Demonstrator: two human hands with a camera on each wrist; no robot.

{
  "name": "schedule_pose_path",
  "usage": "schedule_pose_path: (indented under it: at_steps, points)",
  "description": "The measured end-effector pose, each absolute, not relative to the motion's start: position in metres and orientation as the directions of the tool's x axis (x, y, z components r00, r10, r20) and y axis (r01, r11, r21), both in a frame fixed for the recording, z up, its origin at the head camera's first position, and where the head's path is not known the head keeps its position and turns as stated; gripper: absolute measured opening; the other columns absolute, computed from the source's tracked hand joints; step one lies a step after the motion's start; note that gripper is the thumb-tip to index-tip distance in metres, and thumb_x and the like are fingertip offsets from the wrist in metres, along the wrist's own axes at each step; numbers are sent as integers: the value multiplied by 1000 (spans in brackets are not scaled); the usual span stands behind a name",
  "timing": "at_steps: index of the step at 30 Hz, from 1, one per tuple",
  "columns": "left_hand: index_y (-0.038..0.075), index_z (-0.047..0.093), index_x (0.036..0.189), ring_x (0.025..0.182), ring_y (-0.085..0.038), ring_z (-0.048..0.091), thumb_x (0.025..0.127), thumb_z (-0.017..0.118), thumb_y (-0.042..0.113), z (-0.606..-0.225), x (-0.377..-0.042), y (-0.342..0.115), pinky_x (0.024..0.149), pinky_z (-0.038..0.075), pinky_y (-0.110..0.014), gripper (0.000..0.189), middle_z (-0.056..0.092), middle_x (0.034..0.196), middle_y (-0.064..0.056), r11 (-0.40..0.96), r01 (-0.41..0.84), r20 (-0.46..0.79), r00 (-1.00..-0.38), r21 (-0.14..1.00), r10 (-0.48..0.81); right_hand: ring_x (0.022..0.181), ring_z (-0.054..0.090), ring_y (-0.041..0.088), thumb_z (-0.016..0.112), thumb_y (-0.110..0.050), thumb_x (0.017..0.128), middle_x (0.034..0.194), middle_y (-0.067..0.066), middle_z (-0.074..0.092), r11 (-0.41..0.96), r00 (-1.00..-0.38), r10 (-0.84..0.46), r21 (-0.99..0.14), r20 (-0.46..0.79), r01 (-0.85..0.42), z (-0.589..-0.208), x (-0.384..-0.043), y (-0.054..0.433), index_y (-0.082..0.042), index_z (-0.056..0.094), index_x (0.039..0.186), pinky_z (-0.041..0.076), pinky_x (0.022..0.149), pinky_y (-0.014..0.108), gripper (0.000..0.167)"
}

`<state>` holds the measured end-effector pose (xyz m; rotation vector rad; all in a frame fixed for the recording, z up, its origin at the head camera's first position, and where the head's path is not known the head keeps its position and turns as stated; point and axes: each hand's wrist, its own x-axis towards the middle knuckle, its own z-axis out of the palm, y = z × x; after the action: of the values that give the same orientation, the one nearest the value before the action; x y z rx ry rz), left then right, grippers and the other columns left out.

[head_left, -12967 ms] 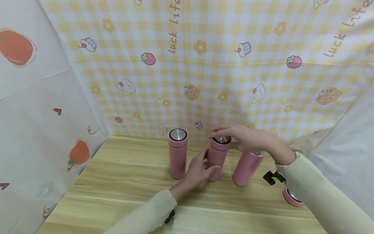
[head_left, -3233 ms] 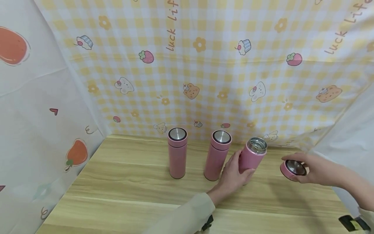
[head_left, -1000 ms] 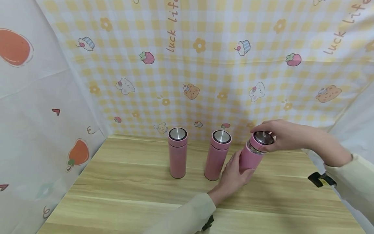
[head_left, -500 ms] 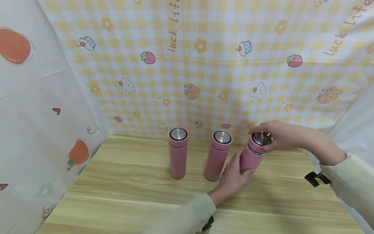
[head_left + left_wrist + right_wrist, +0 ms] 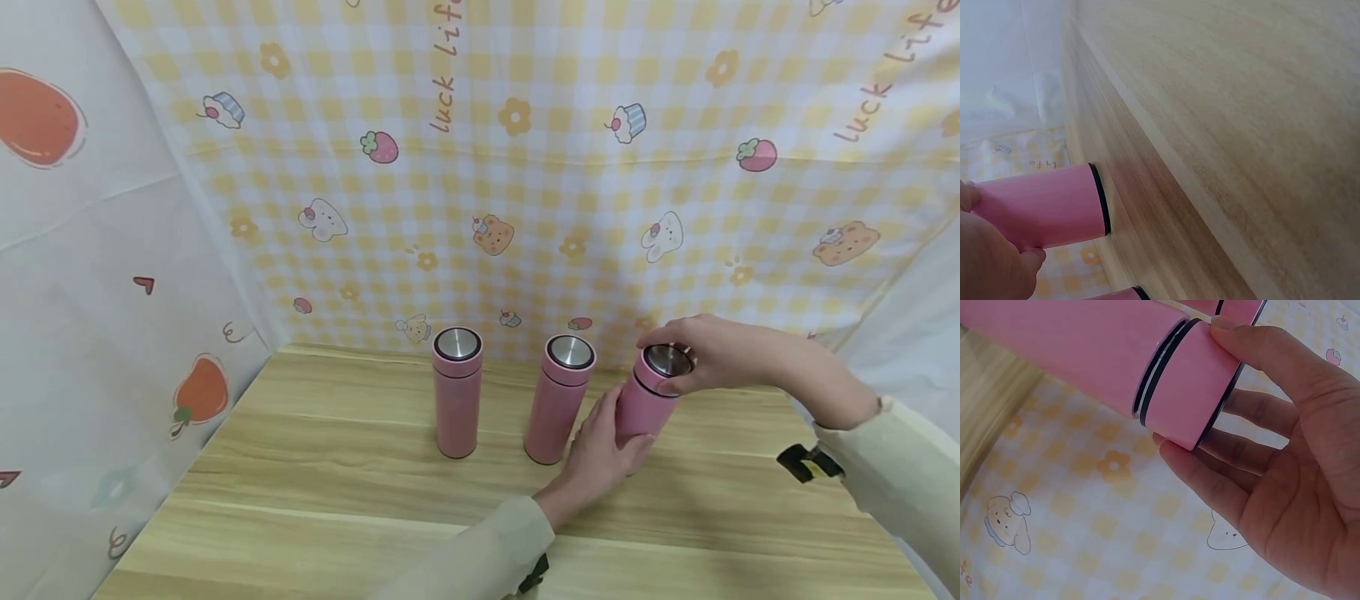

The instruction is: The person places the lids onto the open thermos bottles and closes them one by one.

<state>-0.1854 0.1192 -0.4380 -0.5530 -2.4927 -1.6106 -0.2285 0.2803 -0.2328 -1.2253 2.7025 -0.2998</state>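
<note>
My left hand (image 5: 596,454) grips the body of the rightmost pink thermos flask (image 5: 643,417), fingers on its far side and thumb at the front. In the left wrist view, the dark-edged base of that flask (image 5: 1047,203) meets the tabletop. From the right, my right hand (image 5: 723,354) pinches the pink lid (image 5: 667,360) with its steel top, which sits on the flask's mouth. The right wrist view shows thumb and fingertips around the lid (image 5: 1191,387), with a narrow dark seam between it and the body. The palm faces the lid's top.
Two more lidded pink flasks stand upright to the left, one at left (image 5: 457,408) and one in the middle (image 5: 553,421), close to my left hand. A checked cloth (image 5: 517,192) hangs behind the wooden table (image 5: 315,467); white cloths hang at both sides.
Earlier my hands were on the middle flask. Later my right hand brought the lid from the right onto the open flask. The steel band below the lid is now covered as the lid sits lower.
</note>
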Motion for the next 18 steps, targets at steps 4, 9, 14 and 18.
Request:
schedule_pose_path:
  at_steps: [4, 9, 14, 18]
  points:
    - [19, 35, 155, 122, -9, 52, 96, 73, 37, -438, -186, 119, 98, 50, -37, 72, 49, 143, 8, 367, 361, 290, -928, 857, 235, 70, 55, 4, 85, -17, 84, 92, -7, 62, 651, -657, -751, -243, -66, -719, -233, -228, 280, 1, 65, 126, 51, 60, 25, 49]
    - [22, 35, 154, 122, -9, 52, 96, 73, 36, -439, -186, 119, 98, 49, -37, 71, 49, 143, 8, 365, 363, 294, -927, 858, 232, 67, 54, 2, 85, -17, 83, 86, -9, 62, 637, -646, -762, -232, -44, -735, -233, -229, 279, 2, 66, 124, 49, 58, 24, 49]
    - [21, 36, 154, 123, -9, 52, 96, 74, 34, -438, -186, 119, 99, 49, -37, 71, 49, 144, 7, 356, 369, 298, -924, 859, 239, 64, 53, 1, 84, -16, 83, 81, -12, 61, 633, -643, -764, -236, -42, -737, -233, -228, 277, 3, 66, 122, 49, 55, 24, 47]
    - [20, 36, 154, 123, -9, 52, 96, 74, 33, -438, -185, 119, 100, 48, -36, 71, 49, 144, 7, 356, 370, 299, -924, 858, 240, 65, 55, 1, 84, -16, 84, 81, -12, 61, 643, -653, -756, -232, -41, -730, -234, -227, 276, 2, 67, 120, 50, 56, 24, 44]
